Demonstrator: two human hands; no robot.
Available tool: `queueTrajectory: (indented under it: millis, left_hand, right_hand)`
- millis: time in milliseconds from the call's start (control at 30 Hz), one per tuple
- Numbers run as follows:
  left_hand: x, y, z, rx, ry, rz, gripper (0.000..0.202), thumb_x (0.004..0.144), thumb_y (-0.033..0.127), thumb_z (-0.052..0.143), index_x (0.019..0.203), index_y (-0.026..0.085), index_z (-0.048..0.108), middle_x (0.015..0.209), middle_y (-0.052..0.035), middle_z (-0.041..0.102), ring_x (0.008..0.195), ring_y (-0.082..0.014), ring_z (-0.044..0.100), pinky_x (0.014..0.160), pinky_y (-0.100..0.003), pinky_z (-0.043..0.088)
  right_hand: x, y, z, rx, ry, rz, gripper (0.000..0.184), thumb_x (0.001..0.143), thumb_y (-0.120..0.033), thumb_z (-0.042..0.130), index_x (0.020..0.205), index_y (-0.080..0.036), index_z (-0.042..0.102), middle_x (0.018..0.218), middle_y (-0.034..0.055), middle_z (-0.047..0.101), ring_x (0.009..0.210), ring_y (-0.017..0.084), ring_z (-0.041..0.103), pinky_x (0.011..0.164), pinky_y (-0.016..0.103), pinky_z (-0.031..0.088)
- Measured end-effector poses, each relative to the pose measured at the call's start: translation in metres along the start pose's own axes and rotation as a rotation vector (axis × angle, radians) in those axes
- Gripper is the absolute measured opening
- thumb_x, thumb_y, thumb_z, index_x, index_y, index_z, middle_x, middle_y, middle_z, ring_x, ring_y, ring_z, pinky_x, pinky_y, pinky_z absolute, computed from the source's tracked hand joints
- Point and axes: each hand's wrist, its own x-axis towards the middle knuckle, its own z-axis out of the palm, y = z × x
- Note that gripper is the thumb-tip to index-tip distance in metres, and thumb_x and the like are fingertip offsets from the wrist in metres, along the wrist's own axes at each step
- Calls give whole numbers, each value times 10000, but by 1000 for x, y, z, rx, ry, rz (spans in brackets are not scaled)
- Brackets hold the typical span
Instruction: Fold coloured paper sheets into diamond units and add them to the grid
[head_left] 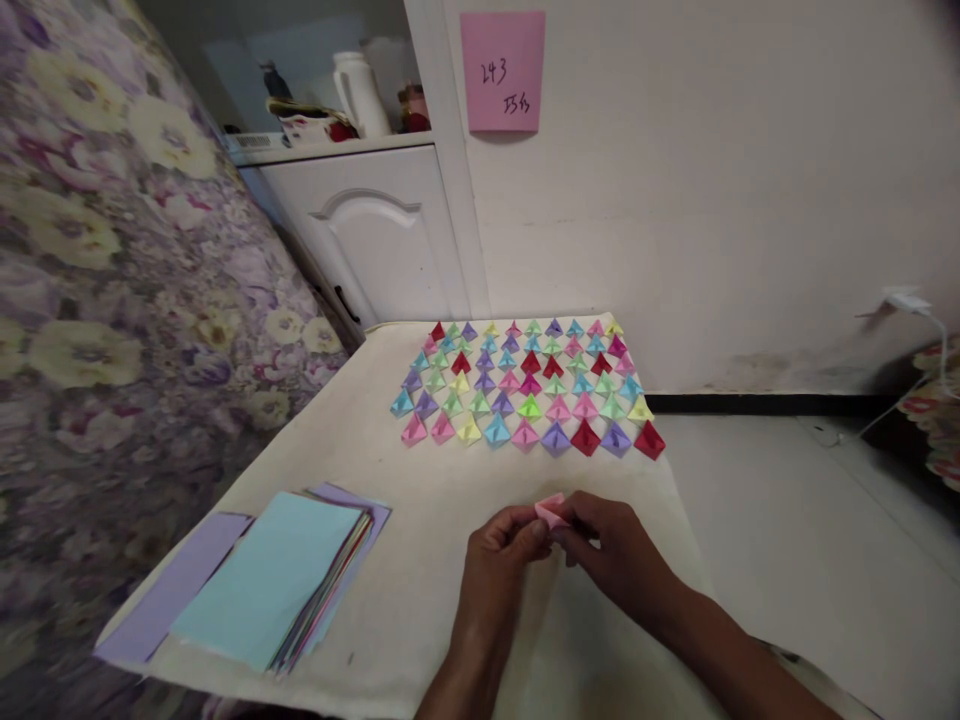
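A small folded piece of pink paper (551, 509) is held above the near half of the table, between both my hands. My left hand (501, 545) pinches its left side between thumb and fingers. From the right, my right hand (606, 535) grips the other side, fingertips pressed together. Part of the paper is hidden behind the fingers. Beyond my hands, rows of small folded paper boats (556, 438) in red, pink, purple, blue, green and yellow stand on the cream tabletop (420, 560).
At the left lies a stack of coloured paper sheets (274, 570), light blue on top, beside a purple sheet (176, 585). A floral curtain (150, 330) hangs along the left. Behind are a white cabinet (382, 240) and a wall with a pink note (503, 70).
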Motion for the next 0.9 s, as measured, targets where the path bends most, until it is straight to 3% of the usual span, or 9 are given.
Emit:
queueTrajectory:
  millis: [267, 433, 667, 900]
  left_hand:
    - [3, -8, 2, -92, 32, -3, 135, 647, 258, 700, 649, 140, 634, 537, 18, 603, 514, -86, 516, 531, -189, 392]
    - [2, -8, 4, -81, 58, 5, 164, 664, 290, 684, 634, 145, 615, 525, 22, 590, 498, -83, 503, 524, -187, 378]
    - [0, -3, 6, 26, 74, 9, 197, 652, 320, 691, 641, 134, 628, 496, 14, 579, 485, -99, 515, 514, -199, 389]
    - [-1, -4, 8, 53, 36, -21, 196, 669, 324, 677, 659, 139, 611, 533, -10, 633, 533, -133, 585, 549, -229, 451]
  right_hand:
    - [-3, -2, 4, 38, -18, 38, 182, 840, -176, 453, 999, -218, 529, 684, -31, 609, 551, 106, 566, 549, 222, 435]
    - [-4, 2, 7, 4, 15, 68, 420, 822, -179, 454, 1235, -223, 386, 633, -49, 582, 511, 115, 556, 553, 248, 449]
    - [4, 6, 1, 161, 58, 212, 121, 741, -234, 567, 845, -177, 595, 699, -3, 611, 553, 103, 523, 472, 198, 415]
    - [5, 10, 0, 281, 62, 308, 131, 729, -291, 587, 731, -160, 584, 601, -17, 560, 495, 91, 468, 397, 175, 368]
